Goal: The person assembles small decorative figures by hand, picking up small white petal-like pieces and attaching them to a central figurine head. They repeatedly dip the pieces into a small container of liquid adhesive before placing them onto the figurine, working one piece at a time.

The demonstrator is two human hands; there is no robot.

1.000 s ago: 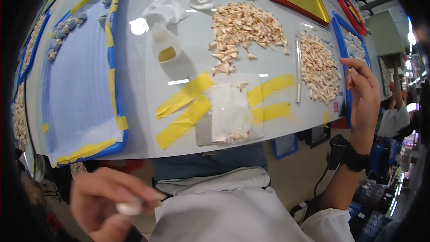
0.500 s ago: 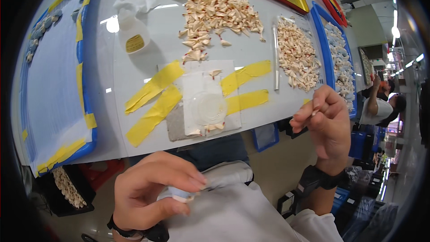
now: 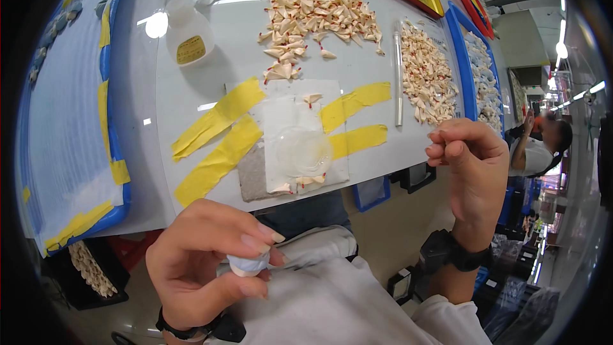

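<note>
Between the thumb and fingers of my left hand (image 3: 204, 255) sits a small rounded piece (image 3: 248, 264), pale blue on top and whitish below, held over my lap. My right hand (image 3: 472, 160) is raised at the table's right front edge, its thumb and fingertips pinched together; whatever they hold, if anything, is too small to make out. A clear round dish (image 3: 305, 153) rests on a white pad taped down at the table's front. Around the dish lie a few small cream-coloured pointed pieces (image 3: 311, 180) with red tips. A large pile of the same pointed pieces (image 3: 319, 13) spreads behind it.
Yellow tape strips (image 3: 220, 118) flank the pad. A paper-lined blue tray (image 3: 70, 128) stands left, a translucent bottle (image 3: 190, 38) near it. At right are a thin rod (image 3: 398, 80), another pointed-piece pile (image 3: 428, 76) and a blue bin (image 3: 469, 70). Another person (image 3: 539, 144) is beyond.
My left fingers have shifted around the blue-and-white piece, showing more of its blue side. My right hand has moved slightly right; the pale speck seen at its fingertips no longer shows. The view has shifted slightly.
</note>
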